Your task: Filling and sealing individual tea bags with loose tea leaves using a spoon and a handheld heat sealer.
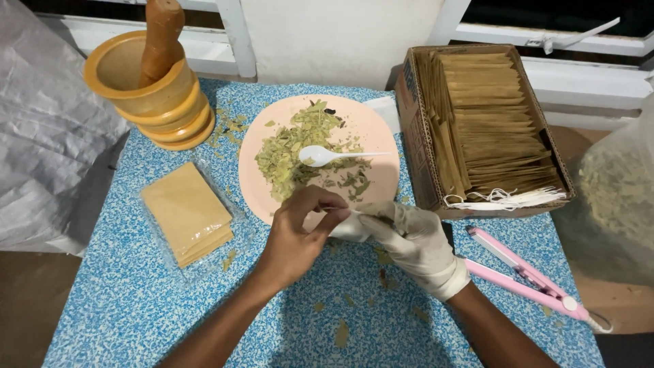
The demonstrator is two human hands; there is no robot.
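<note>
**Hands meet over a small pouch**

The bare left hand (294, 235) pinches the white glove or a small pouch edge at the gloved right hand (409, 240), both closed together just below the pink round plate (381, 184) of crushed dried leaves (300, 146), presumably kept near for scooping. A white plastic spoon (327, 156) rests on them. The blue speckled counter (136, 300) lies open toward the near edge.

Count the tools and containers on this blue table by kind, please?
Wooden mortar with pestle: 1
Pink plate of dried leaves: 1
White plastic spoon: 1
Cardboard box of brown sachets: 1
Pink heat sealer: 1
Clear pack of brown sachets: 1
Total: 6
</note>
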